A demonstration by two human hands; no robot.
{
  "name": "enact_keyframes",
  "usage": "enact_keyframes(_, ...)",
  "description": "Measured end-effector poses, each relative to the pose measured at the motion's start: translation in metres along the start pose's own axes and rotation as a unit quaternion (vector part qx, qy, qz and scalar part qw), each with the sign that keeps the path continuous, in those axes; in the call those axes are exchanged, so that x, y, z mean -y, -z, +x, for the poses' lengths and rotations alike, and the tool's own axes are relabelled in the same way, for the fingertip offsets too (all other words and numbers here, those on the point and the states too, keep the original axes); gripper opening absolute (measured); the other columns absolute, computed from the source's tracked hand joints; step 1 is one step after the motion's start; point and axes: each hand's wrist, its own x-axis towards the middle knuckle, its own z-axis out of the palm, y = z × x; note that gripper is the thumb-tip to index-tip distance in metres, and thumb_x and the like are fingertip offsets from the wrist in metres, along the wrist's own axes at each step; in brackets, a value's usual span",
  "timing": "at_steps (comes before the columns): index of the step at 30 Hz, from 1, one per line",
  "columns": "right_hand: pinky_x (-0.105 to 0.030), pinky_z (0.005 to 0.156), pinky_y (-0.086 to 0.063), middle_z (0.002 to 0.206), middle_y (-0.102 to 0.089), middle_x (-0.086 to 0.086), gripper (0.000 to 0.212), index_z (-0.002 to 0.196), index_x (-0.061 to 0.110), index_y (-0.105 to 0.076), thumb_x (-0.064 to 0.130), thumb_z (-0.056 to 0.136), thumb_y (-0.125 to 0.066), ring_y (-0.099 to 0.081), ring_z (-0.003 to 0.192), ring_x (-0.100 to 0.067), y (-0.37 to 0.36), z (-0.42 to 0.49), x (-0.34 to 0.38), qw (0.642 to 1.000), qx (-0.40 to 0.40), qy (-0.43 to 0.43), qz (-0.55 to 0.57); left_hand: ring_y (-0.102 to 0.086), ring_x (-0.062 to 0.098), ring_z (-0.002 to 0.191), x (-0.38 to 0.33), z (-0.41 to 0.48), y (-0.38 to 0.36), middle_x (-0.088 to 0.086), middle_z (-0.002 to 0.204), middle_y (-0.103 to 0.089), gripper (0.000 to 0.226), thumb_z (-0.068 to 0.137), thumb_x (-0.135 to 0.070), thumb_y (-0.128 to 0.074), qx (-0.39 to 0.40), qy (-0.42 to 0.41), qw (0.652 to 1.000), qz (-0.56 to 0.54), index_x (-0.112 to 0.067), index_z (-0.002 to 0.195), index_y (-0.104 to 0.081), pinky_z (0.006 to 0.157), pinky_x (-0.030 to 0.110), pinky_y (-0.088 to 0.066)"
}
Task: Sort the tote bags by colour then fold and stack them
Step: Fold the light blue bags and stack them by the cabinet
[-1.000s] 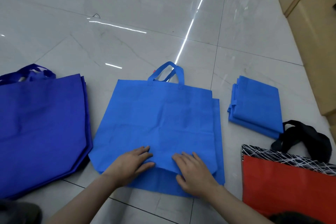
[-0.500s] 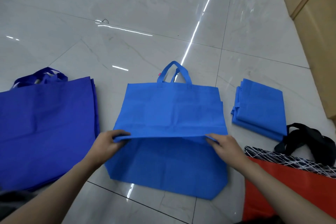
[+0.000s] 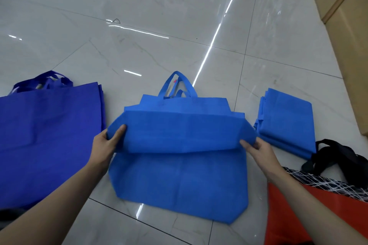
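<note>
1. Now, the danger spot: the light blue tote bag sits on the floor between the dark blue pile and the folded light blue stack. Its near edge is raised and doubled back toward the handles.
2. That raised flap sags in the middle, so if one corner leads the other, I'd expect a crooked fold.
3. More blue fabric lies flat underneath, likely another bag. A dragging flap could tug it out of line.
4. Left hand: pinching the flap's left corner, thumb on top, fingers tucked beneath.
5. Right hand: fingers curled round the right corner, just beside the folded stack, which a careless swing could nudge.
6. Both forearms reach forward, spread wide apart.
</note>
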Motion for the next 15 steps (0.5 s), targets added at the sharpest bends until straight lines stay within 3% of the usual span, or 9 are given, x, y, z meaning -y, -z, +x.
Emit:
enact_keyframes(2, -0.018, 0.072, -0.053, 0.095, -0.069, 0.009, 0.005, 0.097, 0.019, -0.063, 0.02, 0.093, -0.059, -0.066, 0.084, 0.001, -0.01, 0.011, 0.004, 0.998, -0.055, 0.009, -0.006, -0.067, 0.021, 0.093, 0.005, 0.003, 0.001, 0.003, 0.101, -0.07, 0.045, 0.074, -0.053, -0.072, 0.002, 0.006, 1.0, 0.01, -0.014, 0.097, -0.066, 0.081, 0.041, -0.055)
enact_keyframes(4, -0.034, 0.069, -0.049, 0.084, -0.066, -0.005, 0.024, 0.084, 0.011, -0.058, 0.033, 0.091, -0.06, -0.062, 0.076, -0.015, -0.018, 0.023, 0.002, 0.994, -0.098, 0.009, -0.043, -0.066, 0.016, 0.093, 0.013, 0.006, 0.003, -0.003, 0.102, -0.069, 0.059, 0.068, -0.062, -0.072, 0.021, 0.014, 0.998, 0.055, -0.016, 0.104, -0.063, 0.08, 0.039, -0.055)
enact_keyframes(6, -0.033, 0.058, -0.034, 0.067, -0.045, -0.012, 0.041, 0.07, 0.008, -0.039, 0.037, 0.091, -0.059, -0.044, 0.062, -0.019, -0.024, 0.034, 0.002, 0.987, -0.142, 0.007, -0.075, -0.064, 0.014, 0.091, 0.021, 0.01, 0.002, -0.006, 0.099, -0.066, 0.049, 0.077, -0.054, -0.067, 0.025, 0.011, 0.993, 0.118, -0.015, 0.105, -0.061, 0.075, 0.033, -0.053)
enact_keyframes(9, -0.033, 0.055, -0.024, 0.062, -0.03, -0.002, 0.044, 0.067, 0.015, -0.027, 0.035, 0.093, -0.055, -0.028, 0.058, -0.015, -0.035, 0.047, 0.007, 0.973, -0.174, 0.027, -0.146, -0.056, 0.013, 0.075, 0.03, 0.017, -0.003, -0.004, 0.083, -0.059, 0.033, 0.085, -0.044, -0.062, 0.003, 0.004, 0.984, 0.176, -0.012, 0.088, -0.056, 0.06, 0.025, -0.042)
enact_keyframes(11, -0.034, 0.054, -0.024, 0.061, -0.032, 0.0, 0.044, 0.067, 0.014, -0.027, 0.036, 0.094, -0.053, -0.03, 0.057, -0.016, -0.039, 0.057, 0.007, 0.964, -0.197, 0.015, -0.176, -0.047, 0.017, 0.066, 0.037, 0.025, -0.006, 0.002, 0.074, -0.051, 0.044, 0.084, -0.045, -0.063, -0.013, 0.012, 0.979, 0.205, -0.004, 0.078, -0.049, 0.055, 0.028, -0.036)
enact_keyframes(15, -0.032, 0.053, -0.029, 0.064, -0.042, -0.002, 0.042, 0.074, 0.011, -0.035, 0.046, 0.095, -0.046, -0.044, 0.065, -0.024, -0.046, 0.071, -0.001, 0.927, -0.207, -0.033, -0.312, -0.052, 0.021, 0.073, 0.048, 0.039, -0.013, 0.006, 0.084, -0.057, 0.042, 0.085, -0.045, -0.063, -0.056, 0.053, 0.962, 0.263, -0.004, 0.089, -0.052, 0.065, 0.04, -0.046)
